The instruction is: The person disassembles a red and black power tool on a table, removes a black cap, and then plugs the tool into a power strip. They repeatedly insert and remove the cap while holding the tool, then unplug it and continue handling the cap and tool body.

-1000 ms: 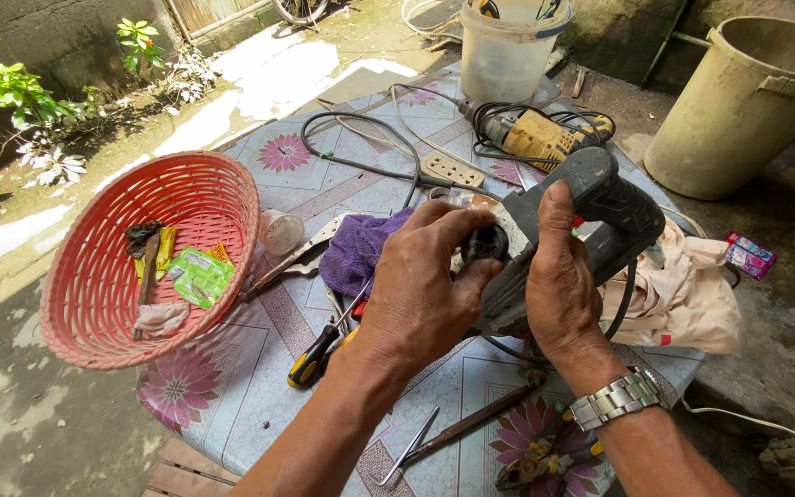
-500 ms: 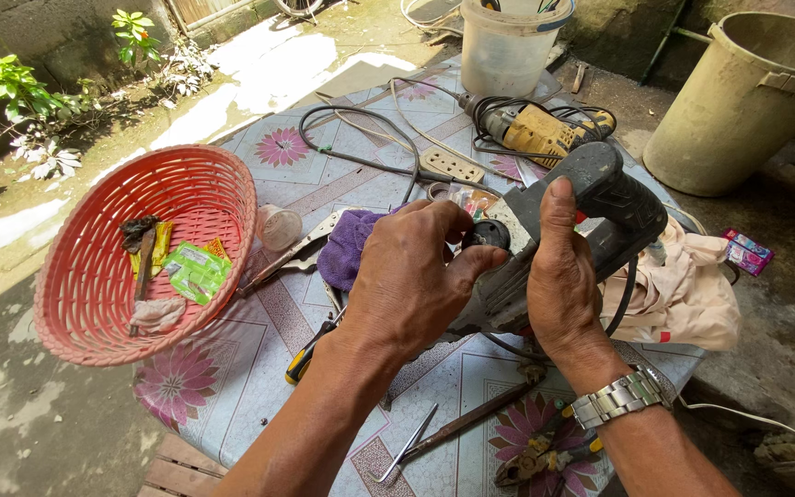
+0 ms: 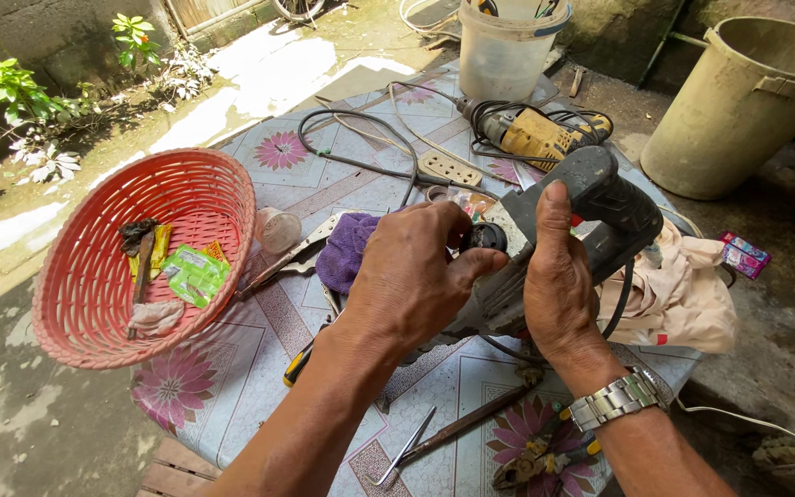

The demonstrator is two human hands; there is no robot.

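Power tool (image 3: pixel 591 207), dark grey and chunky, sits propped above the middle of a low table (image 3: pixel 232 387) covered in a pale cloth with pink flower prints. The person's right hand (image 3: pixel 558 281) is wrapped round its body just below the handle, thumb stretched up along the casing, a metal wristwatch (image 3: pixel 616 401) on that wrist. The left hand (image 3: pixel 411 276) is closed over the front of the tool, its fingertips pinching a small black round knob (image 3: pixel 485 237); the palm hides how much of the knob it covers. The tool's black cord (image 3: pixel 620 296) loops down behind the right hand.

Just beyond the left hand lies a purple cloth (image 3: pixel 347 250), and beside that a small clear plastic cup (image 3: pixel 278 228) on its side. A screwdriver with a yellow and black handle (image 3: pixel 298 364) pokes out from under the left forearm. Nearer the table's front edge lie a long metal rod (image 3: pixel 471 419) and pliers with yellow grips (image 3: pixel 545 456). A beige rag (image 3: pixel 674 294) is bunched at the right edge.

Further back rest a yellow electric drill (image 3: pixel 535 136) with coiled cable and a white extension socket strip (image 3: pixel 448 167). A red plastic basket (image 3: pixel 94 304) holding green and yellow packets stands at the left, overhanging the table's edge. A translucent white bucket (image 3: pixel 506 51) stands behind the table, and a large beige bin (image 3: pixel 747 101) on the ground to the right.
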